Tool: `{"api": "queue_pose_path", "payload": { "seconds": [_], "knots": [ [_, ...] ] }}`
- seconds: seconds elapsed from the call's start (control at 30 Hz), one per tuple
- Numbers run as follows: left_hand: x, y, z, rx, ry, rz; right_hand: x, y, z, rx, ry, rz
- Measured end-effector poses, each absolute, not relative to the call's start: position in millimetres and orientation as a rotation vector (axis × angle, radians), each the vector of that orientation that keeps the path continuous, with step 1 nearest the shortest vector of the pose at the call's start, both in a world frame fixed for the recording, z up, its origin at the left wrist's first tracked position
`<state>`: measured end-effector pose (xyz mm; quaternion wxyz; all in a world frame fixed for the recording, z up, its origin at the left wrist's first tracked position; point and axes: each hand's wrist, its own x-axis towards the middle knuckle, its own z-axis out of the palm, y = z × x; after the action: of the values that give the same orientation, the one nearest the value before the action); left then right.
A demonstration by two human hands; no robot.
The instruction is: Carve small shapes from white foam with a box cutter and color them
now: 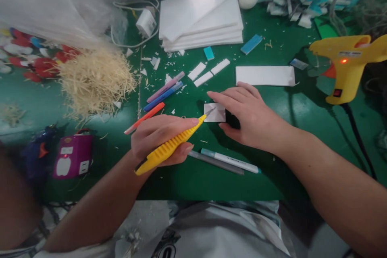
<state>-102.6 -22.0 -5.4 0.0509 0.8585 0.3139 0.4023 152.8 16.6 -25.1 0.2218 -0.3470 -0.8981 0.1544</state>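
Observation:
My left hand (163,139) is closed around a yellow utility knife (172,145). Its thin blade points up and to the right, over a small white board piece (214,113) lying on the green table. At the right end of that piece is my right hand (246,115), with the thumb along the near edge and the index finger along the far edge. Its other fingers are partly hidden. A teal-capped white marker (231,161) and a grey pen (216,162) lie just below the piece. Several white strips (203,79) and a longer white board strip (264,75) lie beyond it.
A yellow hot glue gun (344,64) with a lit orange light stands at right. White boards (199,24) are stacked at the back. Pink, blue and orange markers (165,96), a straw-like shred pile (95,80) and a purple power box (74,156) are on the left.

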Motion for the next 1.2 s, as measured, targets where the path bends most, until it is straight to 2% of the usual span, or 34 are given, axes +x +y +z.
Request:
{"api": "queue_pose_path", "payload": {
  "seconds": [1.2],
  "knots": [
    [-100.2,-22.0,-4.8,2.597,0.937,1.149,150.6,17.1,-28.4,-1.040,-2.474,0.438]
  ]
}}
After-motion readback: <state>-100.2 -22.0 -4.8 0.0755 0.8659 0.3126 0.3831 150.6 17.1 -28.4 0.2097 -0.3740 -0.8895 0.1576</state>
